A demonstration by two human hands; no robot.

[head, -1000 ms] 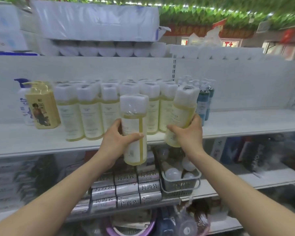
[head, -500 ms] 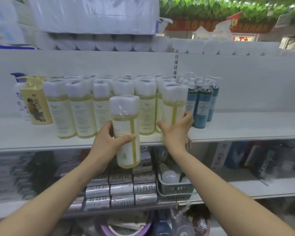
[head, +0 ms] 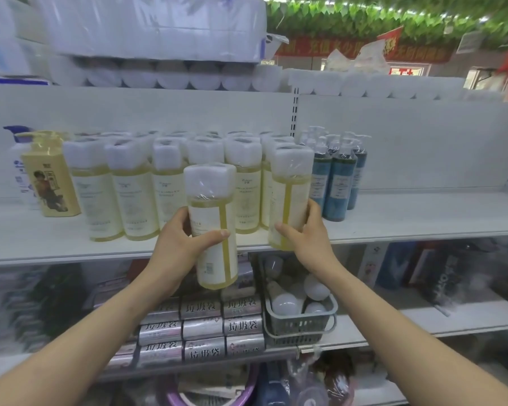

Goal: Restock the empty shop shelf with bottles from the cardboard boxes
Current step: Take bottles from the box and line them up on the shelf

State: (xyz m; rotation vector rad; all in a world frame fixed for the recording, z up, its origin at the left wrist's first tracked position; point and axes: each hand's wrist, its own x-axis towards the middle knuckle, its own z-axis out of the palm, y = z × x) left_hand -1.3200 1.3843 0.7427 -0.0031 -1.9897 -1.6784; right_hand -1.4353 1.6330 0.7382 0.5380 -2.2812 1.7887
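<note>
Left hand is wrapped round a yellow bottle, held in the air in front of the shelf edge. Right hand grips a second bottle at its 3 o'clock, base down at the shelf lip. Blue bottles stand just beside that one, again at 3 o'clock.

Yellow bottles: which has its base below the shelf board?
The bottle gripped by the left hand: its base hangs below the shelf edge. The right hand holds a second bottle at the edge; others stand in rows.
</note>
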